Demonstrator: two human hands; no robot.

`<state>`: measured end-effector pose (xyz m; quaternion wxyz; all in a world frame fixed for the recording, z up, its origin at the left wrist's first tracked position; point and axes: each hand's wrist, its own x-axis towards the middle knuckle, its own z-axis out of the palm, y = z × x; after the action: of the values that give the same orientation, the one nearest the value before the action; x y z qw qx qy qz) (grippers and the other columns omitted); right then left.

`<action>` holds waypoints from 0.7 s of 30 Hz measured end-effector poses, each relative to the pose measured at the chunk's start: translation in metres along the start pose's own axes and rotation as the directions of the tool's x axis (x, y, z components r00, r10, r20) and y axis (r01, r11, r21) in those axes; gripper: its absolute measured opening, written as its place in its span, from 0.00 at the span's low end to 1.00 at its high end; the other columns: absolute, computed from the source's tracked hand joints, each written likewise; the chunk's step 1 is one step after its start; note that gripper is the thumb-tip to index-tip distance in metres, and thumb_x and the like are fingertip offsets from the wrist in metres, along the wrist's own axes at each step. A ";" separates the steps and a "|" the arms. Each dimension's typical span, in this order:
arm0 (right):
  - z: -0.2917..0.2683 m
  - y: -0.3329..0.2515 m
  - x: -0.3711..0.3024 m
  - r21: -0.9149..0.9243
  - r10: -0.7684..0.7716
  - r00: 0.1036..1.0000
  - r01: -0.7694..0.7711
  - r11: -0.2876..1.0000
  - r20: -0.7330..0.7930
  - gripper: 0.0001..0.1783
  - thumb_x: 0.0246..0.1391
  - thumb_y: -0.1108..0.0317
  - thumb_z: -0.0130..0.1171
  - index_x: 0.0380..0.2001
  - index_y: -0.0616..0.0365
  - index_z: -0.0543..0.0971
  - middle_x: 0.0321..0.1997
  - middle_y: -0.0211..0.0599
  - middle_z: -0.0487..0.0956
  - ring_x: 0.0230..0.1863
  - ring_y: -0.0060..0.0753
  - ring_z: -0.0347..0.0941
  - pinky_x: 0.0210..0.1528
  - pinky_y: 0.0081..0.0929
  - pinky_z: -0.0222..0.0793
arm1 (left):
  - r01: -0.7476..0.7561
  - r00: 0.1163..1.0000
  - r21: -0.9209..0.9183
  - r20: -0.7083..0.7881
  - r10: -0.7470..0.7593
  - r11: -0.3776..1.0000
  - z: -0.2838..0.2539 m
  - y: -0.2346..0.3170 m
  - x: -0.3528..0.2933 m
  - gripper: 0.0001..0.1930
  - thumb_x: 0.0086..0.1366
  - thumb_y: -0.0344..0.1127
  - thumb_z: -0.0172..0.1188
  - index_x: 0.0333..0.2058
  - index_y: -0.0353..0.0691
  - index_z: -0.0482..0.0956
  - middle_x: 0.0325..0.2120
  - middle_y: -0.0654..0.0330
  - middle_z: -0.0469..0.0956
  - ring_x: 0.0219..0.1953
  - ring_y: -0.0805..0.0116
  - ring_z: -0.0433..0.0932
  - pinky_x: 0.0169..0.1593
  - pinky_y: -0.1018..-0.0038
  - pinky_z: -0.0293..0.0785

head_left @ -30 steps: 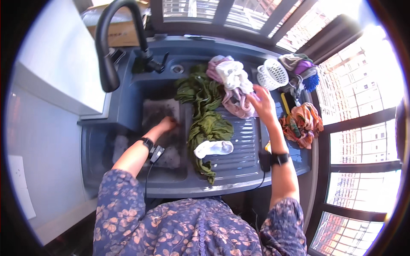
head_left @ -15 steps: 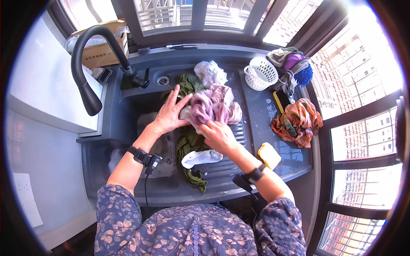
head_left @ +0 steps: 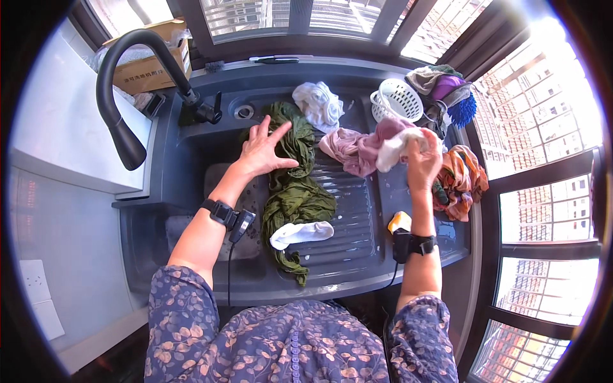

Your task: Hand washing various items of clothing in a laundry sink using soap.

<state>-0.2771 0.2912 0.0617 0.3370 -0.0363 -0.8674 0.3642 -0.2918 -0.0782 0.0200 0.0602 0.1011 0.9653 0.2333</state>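
My right hand [head_left: 424,159] is closed on a pink and white cloth [head_left: 354,150], whose white end shows at the fingers while its pink part trails left across the ribbed washboard [head_left: 354,210]. Fingers spread, my left hand [head_left: 260,150] is open at the left edge of a bunched dark green cloth [head_left: 300,198]; whether it touches the fabric I cannot tell. Across the near part of the green cloth lies a white sock [head_left: 300,234]. A crumpled white cloth [head_left: 318,106] rests beyond it, near the back of the sink unit.
The grey sink [head_left: 166,153] has its basin on the left, under a black tap [head_left: 118,108]. At right are a white perforated basket [head_left: 397,102], an orange cloth [head_left: 466,182], a yellow and white sponge [head_left: 400,221] and a heap of cloths [head_left: 440,86]. Windows stand behind.
My right hand has carried the pink and white cloth to the right, off the green cloth. My left hand has come away from it and stays over the left side.
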 end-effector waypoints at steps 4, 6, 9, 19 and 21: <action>0.049 -0.022 -0.035 -0.294 0.102 0.842 0.070 0.953 0.529 0.36 0.46 0.54 0.70 0.60 0.48 0.73 0.66 0.49 0.66 0.65 0.57 0.64 0.62 0.56 0.64 | 0.036 0.992 0.040 -0.123 -0.031 0.999 0.020 -0.012 0.016 0.29 0.46 0.44 0.73 0.50 0.47 0.79 0.59 0.44 0.64 0.59 0.40 0.65 0.58 0.53 0.72; 0.063 -0.047 -0.049 -0.387 -0.083 0.864 0.306 0.870 0.497 0.46 0.42 0.47 0.72 0.67 0.38 0.68 0.77 0.48 0.49 0.72 0.65 0.53 0.63 0.74 0.56 | -0.001 0.953 0.039 -0.304 0.013 0.999 0.034 -0.019 0.019 0.17 0.46 0.38 0.70 0.37 0.42 0.80 0.47 0.49 0.72 0.52 0.46 0.71 0.51 0.55 0.75; 0.056 -0.044 -0.041 -0.241 -0.057 0.732 0.295 0.925 0.679 0.51 0.39 0.50 0.75 0.69 0.31 0.65 0.80 0.45 0.39 0.75 0.68 0.45 0.61 0.81 0.54 | -0.134 0.859 -0.380 -0.505 -0.084 0.915 0.016 -0.042 0.021 0.10 0.47 0.30 0.66 0.29 0.40 0.77 0.29 0.58 0.77 0.34 0.59 0.77 0.41 0.67 0.74; 0.032 0.004 -0.021 0.201 0.177 0.888 -0.283 0.938 0.425 0.16 0.46 0.73 0.63 0.41 0.53 0.76 0.32 0.38 0.81 0.34 0.29 0.78 0.37 0.27 0.74 | -0.574 0.599 -0.715 -0.699 -0.390 0.400 -0.114 -0.002 -0.015 0.12 0.57 0.20 0.61 0.38 0.40 0.77 0.34 0.70 0.73 0.35 0.80 0.71 0.42 0.80 0.70; 0.025 0.001 -0.003 0.492 0.145 0.906 -0.344 0.800 0.397 0.16 0.48 0.75 0.62 0.43 0.56 0.75 0.34 0.28 0.77 0.33 0.18 0.72 0.36 0.21 0.71 | -0.511 0.633 -0.698 -0.700 -0.330 0.501 -0.109 0.000 -0.014 0.12 0.57 0.20 0.62 0.38 0.41 0.76 0.35 0.70 0.73 0.36 0.80 0.71 0.42 0.81 0.70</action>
<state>-0.2903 0.2759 0.0474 0.1274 0.0124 -0.7578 0.6399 -0.2954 -0.1288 0.1172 -0.3277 0.0052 0.6331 0.7012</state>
